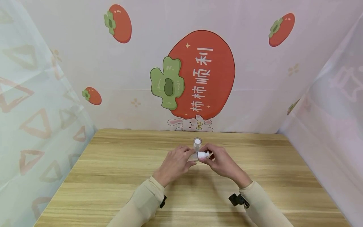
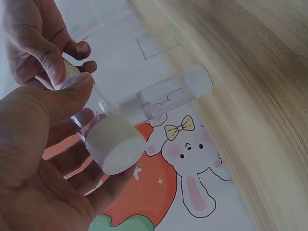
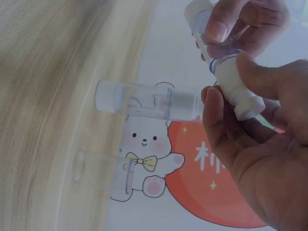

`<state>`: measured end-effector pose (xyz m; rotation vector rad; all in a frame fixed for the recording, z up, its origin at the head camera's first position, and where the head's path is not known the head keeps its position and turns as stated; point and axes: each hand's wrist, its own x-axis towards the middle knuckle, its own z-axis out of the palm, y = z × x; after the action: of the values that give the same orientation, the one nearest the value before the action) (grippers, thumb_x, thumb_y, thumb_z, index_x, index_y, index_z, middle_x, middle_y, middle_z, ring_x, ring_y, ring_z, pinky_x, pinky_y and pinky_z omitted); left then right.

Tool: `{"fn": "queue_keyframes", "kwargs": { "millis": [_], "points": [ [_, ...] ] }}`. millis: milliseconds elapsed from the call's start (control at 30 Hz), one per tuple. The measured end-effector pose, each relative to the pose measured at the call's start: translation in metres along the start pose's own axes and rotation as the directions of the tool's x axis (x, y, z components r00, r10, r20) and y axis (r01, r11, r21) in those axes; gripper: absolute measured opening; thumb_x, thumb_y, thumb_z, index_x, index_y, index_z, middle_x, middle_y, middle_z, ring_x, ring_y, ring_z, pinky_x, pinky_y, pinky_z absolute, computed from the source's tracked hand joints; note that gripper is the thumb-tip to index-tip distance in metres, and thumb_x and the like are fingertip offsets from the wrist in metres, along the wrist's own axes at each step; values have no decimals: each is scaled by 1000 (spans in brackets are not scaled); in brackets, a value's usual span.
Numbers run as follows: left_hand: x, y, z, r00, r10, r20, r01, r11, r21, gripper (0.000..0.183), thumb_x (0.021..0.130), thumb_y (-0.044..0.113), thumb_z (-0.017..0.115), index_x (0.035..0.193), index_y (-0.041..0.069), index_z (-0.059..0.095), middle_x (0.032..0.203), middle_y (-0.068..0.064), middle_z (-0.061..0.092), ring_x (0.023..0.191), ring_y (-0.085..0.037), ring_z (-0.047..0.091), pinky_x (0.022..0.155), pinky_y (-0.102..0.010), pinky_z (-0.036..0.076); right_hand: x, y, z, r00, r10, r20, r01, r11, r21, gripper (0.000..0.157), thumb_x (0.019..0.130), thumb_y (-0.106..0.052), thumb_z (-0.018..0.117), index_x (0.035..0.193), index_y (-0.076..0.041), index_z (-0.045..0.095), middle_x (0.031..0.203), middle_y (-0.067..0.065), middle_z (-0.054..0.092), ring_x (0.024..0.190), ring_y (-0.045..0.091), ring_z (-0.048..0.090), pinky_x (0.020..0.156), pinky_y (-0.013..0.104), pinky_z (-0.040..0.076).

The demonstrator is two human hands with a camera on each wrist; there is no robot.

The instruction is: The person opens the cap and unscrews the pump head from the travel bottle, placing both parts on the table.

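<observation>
A small clear bottle [image 1: 194,157] lies level between my two hands, with a white base [image 2: 115,144] and a white pump top [image 3: 233,79]. My left hand [image 1: 176,161] grips its clear body, thumb on one side and fingers underneath. My right hand [image 1: 224,162] pinches the white pump top between thumb and fingers, and its nozzle end sticks out past them. Just behind stands a second bottle [image 3: 144,101] of the same kind, upright on its white base, apart from the hands in the right wrist view.
A loose clear cap [image 3: 103,172] stands on the wooden table [image 1: 122,170] beside the second bottle. Behind the table rises a printed cloth backdrop [image 1: 249,104] with persimmons and a rabbit. Cloth walls [image 1: 42,104] flank both sides.
</observation>
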<state>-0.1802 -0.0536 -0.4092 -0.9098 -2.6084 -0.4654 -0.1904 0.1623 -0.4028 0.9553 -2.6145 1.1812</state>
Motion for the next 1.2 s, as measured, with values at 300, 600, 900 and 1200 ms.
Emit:
{"fn": "queue_keyframes", "kwargs": {
  "millis": [300, 600, 900, 1200],
  "points": [
    [0, -1, 3, 999, -9, 38, 12, 997, -79, 44, 90, 30, 79, 127, 9, 70, 106, -5, 70, 93, -21, 64, 74, -37, 56, -3, -2, -2, 999, -40, -8, 40, 998, 40, 29, 85, 1, 80, 108, -10, 66, 101, -3, 64, 85, 13, 61, 72, 31, 58],
    [1, -4, 5, 996, -18, 86, 34, 981, -191, 37, 88, 26, 82, 119, 8, 72, 102, -4, 70, 85, -15, 62, 72, -30, 53, -3, -3, -2, 999, -35, -18, 36, 997, 73, 18, 89, -4, 78, 101, -14, 69, 101, -5, 65, 91, 13, 63, 75, 35, 58],
    [1, -4, 5, 995, -10, 104, 34, 971, -235, 35, 88, 24, 81, 118, 6, 72, 103, -6, 71, 89, -17, 65, 75, -34, 55, -3, -4, -1, 998, -53, -33, 55, 997, 49, 20, 89, 0, 76, 104, -11, 70, 103, -3, 67, 92, 13, 64, 78, 35, 58],
    [2, -4, 5, 994, -41, 105, 63, 975, -214, 40, 87, 26, 83, 120, 6, 72, 104, -6, 70, 87, -16, 63, 75, -30, 54, -4, 0, -7, 998, 40, 50, -43, 998, 49, 37, 90, -9, 78, 124, 0, 63, 113, 6, 68, 97, 19, 64, 81, 36, 58]
  ]
}}
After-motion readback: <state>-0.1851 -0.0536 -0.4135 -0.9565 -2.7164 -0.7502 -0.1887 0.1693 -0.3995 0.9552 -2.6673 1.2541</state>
